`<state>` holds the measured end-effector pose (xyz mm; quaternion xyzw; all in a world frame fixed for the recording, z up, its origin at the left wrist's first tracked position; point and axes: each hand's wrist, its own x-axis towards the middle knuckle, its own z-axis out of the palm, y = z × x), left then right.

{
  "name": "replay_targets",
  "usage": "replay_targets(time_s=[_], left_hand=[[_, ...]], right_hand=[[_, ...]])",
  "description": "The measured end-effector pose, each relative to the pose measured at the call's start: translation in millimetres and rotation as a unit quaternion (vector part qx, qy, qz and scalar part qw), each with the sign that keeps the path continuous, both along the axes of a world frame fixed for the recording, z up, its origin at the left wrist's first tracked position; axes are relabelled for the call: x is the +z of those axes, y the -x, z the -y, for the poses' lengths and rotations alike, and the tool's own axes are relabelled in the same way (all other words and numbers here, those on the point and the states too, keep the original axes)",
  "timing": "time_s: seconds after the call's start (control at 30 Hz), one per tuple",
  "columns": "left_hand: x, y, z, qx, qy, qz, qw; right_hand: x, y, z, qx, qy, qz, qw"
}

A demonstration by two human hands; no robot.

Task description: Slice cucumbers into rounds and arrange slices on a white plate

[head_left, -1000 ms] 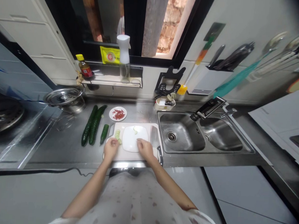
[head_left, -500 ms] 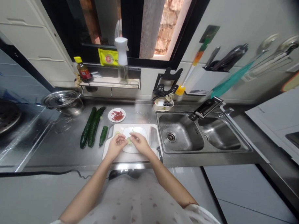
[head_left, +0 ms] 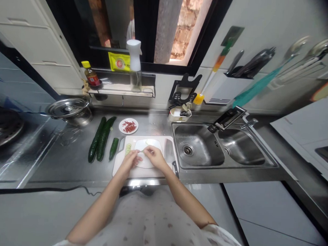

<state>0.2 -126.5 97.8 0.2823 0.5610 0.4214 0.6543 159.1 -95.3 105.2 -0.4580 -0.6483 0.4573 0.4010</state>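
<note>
Over a white plate (head_left: 144,164), my left hand (head_left: 130,160) and my right hand (head_left: 154,157) meet with pinched fingertips on a thin cucumber slice (head_left: 142,151), seen nearly edge-on. The plate sits on a white cutting board (head_left: 118,169). A row of cucumber slices (head_left: 128,148) lies on the board just beyond my left hand. A small pale green piece (head_left: 147,141) is on the plate's far side. To the right of my right hand, a kitchen knife (head_left: 169,152) with a black handle rests on the board.
Left of the board lie a cut cucumber (head_left: 114,149) and two whole cucumbers (head_left: 102,140). Behind it stands a small dish (head_left: 121,131) of chopped red bits. A lidded steel pot (head_left: 80,116) is at the back left. The double sink (head_left: 197,163) adjoins the board's right side.
The slice has turned from face-on to nearly edge-on between my fingers. My left hand has shifted slightly down and rotated, uncovering more of the slice row.
</note>
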Motion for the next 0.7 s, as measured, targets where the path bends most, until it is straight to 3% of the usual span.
replay_targets(time_s=[0.1, 0.2, 0.4, 0.7], left_hand=[[1.9, -4.2, -0.8, -0.035, 0.089, 0.109, 0.989], [3.1, -6.5, -3.7, -0.031, 0.101, 0.145, 0.984], [4.1, -4.4, -11.6, -0.033, 0.027, 0.082, 0.996], [11.1, -5.3, -16.0, -0.009, -0.021, 0.030, 0.999]], right_hand=[[0.3, -0.9, 0.1, 0.004, -0.001, 0.002, 1.000], [-0.2, -1.7, 0.7, 0.002, 0.003, 0.007, 1.000], [-0.4, -5.3, 0.3, -0.007, 0.006, 0.028, 1.000], [1.4, -7.2, -2.1, -0.005, 0.016, 0.011, 1.000]])
